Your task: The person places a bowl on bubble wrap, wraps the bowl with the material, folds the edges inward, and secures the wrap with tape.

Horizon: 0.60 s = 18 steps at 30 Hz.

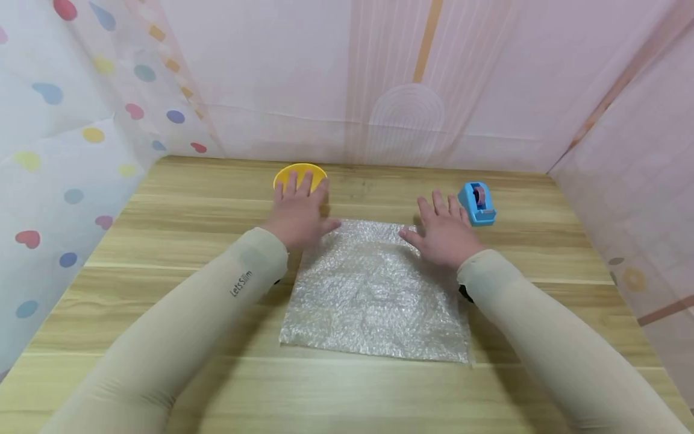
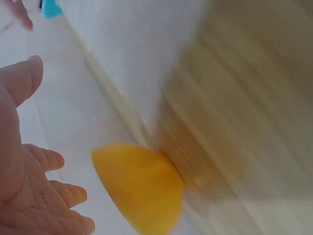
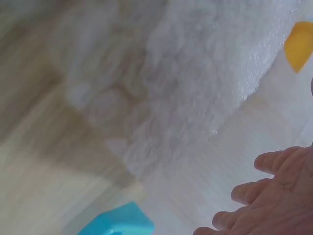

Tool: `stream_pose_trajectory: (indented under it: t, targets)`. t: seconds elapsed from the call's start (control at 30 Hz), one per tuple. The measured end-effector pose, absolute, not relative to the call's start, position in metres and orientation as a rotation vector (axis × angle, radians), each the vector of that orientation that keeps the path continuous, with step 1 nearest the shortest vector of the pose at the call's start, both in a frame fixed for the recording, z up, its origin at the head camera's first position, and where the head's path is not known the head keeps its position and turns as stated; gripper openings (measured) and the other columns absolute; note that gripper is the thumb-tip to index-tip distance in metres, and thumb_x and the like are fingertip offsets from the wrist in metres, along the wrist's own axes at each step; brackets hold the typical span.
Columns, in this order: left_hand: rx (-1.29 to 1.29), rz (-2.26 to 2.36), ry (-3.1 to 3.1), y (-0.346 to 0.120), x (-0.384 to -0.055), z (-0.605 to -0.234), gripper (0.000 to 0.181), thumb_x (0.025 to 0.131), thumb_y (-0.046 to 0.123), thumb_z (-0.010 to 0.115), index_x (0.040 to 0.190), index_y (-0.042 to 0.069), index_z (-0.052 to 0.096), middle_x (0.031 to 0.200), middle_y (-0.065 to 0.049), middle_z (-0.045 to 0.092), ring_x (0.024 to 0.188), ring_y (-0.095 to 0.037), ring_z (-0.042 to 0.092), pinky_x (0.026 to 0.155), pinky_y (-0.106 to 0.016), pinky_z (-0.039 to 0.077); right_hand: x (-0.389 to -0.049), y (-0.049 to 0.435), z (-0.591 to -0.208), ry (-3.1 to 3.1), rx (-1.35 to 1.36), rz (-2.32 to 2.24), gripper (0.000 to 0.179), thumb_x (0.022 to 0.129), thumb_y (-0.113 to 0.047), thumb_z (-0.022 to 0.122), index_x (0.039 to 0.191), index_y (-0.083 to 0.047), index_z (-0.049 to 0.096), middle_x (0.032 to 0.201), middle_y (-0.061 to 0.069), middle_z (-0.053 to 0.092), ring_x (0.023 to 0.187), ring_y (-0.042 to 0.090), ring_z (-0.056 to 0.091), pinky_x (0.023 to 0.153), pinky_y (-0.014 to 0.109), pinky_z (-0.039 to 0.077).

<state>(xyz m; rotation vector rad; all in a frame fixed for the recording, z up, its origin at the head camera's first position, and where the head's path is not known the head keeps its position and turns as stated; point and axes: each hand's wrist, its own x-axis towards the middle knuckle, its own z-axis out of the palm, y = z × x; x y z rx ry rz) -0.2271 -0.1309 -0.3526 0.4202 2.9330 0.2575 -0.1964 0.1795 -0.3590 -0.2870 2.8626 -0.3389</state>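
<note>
A sheet of bubble wrap (image 1: 374, 295) lies flat on the wooden table, its far edge between my two hands. My left hand (image 1: 297, 218) is spread over the sheet's far left corner, fingers reaching toward a yellow bowl (image 1: 300, 172) and covering its near side in the head view. In the left wrist view the bowl (image 2: 139, 186) stands apart from the fingertips. My right hand (image 1: 446, 234), fingers spread, hovers by the far right corner of the wrap. Just beyond its fingertips sits a blue tape dispenser (image 1: 478, 205) with a roll in it. Neither hand holds anything.
Behind the wooden table (image 1: 217, 181) rises a pale patterned wall sheet (image 1: 282, 78). A dotted sheet (image 1: 65, 199) closes the left side and another covering (image 1: 640, 157) the right. Wood surface shows on both sides of the wrap and in front of it.
</note>
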Motion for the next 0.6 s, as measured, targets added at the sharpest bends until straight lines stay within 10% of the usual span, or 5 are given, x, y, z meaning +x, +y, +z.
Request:
stream_pose_trajectory:
  t: [0.6]
  targets:
    - [0.483,-0.063,2.937,-0.196,-0.267,-0.355,0.041,0.106,0.024,0.059,0.143,0.009,0.063,0.165,-0.019,0.043,0.16,-0.048,0.021,0.128,-0.073,0.011,-0.192,0.216,-0.363,2.833,-0.296,-0.336,0.095,0.105,-0.067,0.042,0.17,-0.008,0.006,0.174,0.026,-0.011,0.157,0.056,-0.018,0.127,0.074,-0.005]
